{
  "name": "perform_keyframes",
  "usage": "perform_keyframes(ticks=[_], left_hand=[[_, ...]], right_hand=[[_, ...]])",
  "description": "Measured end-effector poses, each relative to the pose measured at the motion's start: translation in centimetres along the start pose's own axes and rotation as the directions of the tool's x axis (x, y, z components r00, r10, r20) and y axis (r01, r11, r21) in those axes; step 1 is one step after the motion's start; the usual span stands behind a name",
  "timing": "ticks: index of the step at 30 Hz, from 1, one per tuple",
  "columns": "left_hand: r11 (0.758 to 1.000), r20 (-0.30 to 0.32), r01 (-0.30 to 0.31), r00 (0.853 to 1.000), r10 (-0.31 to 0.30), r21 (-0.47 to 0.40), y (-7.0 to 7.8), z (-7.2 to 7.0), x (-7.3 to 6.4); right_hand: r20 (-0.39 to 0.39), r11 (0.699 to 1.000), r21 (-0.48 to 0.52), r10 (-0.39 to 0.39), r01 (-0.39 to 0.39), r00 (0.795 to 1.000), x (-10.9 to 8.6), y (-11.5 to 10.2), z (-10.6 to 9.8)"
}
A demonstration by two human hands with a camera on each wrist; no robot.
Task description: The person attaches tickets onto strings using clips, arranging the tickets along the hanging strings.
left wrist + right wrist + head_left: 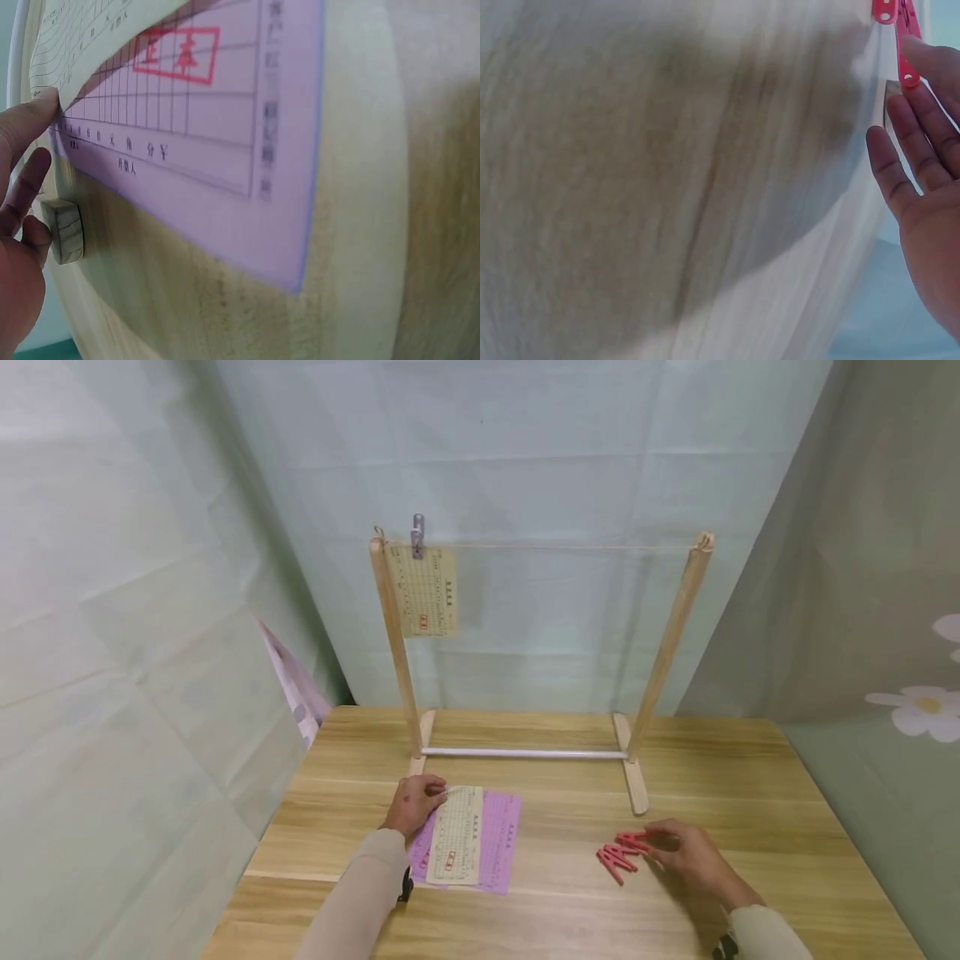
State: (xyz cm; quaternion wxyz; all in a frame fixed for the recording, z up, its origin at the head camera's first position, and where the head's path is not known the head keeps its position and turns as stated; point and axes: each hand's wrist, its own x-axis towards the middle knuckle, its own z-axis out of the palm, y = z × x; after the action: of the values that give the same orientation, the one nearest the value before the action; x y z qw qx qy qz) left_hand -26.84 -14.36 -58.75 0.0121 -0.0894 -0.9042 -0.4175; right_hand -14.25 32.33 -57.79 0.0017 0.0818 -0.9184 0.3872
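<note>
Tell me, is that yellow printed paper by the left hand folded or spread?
Spread: the yellow printed paper shows its face unfolded over purple printed paper, one edge raised at the left hand.

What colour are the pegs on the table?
The pegs are pinkish red; the head view shows them best.

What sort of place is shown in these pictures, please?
Probably a curtained-off workspace: cloth hangs behind and beside a wood-grain table, which bears red clothespins and a wooden frame strung with cord.
</note>
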Motion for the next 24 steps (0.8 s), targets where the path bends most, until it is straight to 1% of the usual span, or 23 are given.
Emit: perform_keyframes(ticks=[3, 5, 7, 10, 14, 18, 21, 24], left_hand=[[0.999, -0.007, 0.012, 1.000, -0.012, -0.034, 0.2, 0.0, 0.1], [0.997, -0.002, 0.004, 1.000, -0.004, -0.074, 0.3, -0.1, 0.2], [0.993, 0.017, 0.000, 1.000, 0.002, -0.116, 0.4, -0.3, 0.2], [0.988, 0.058, 0.003, 0.998, 0.006, -0.157, 0.8, -0.7, 0.3], [0.988, 0.091, 0.020, 0.996, -0.006, -0.151, 1.4, -1.4, 0.3], [0.990, 0.114, 0.029, 0.993, -0.013, -0.139, 2.0, -2.1, 0.3], [0.987, 0.146, 0.017, 0.989, 0.007, -0.159, 2.5, -2.7, 0.3], [0.983, 0.175, -0.014, 0.983, 0.047, -0.185, 3.2, -3.3, 0.3]], right_hand=[[-0.009, 0.999, 0.038, -0.016, 0.016, 1.000, 0.1, -0.3, 0.0], [-0.003, 0.996, 0.070, -0.049, 0.050, 0.999, 0.3, -0.5, -0.1], [0.006, 0.992, 0.098, -0.079, 0.078, 0.997, 0.5, -0.8, -0.3], [-0.005, 0.988, 0.111, -0.110, 0.110, 0.994, 0.8, -1.4, -0.6], [-0.033, 0.985, 0.109, -0.131, 0.134, 0.991, 1.2, -2.3, -1.0], [-0.024, 0.982, 0.118, -0.144, 0.145, 0.989, 1.8, -3.0, -1.5], [-0.011, 0.982, 0.126, -0.139, 0.140, 0.990, 2.3, -3.5, -2.1], [-0.006, 0.980, 0.128, -0.151, 0.150, 0.989, 2.8, -4.0, -2.7]])
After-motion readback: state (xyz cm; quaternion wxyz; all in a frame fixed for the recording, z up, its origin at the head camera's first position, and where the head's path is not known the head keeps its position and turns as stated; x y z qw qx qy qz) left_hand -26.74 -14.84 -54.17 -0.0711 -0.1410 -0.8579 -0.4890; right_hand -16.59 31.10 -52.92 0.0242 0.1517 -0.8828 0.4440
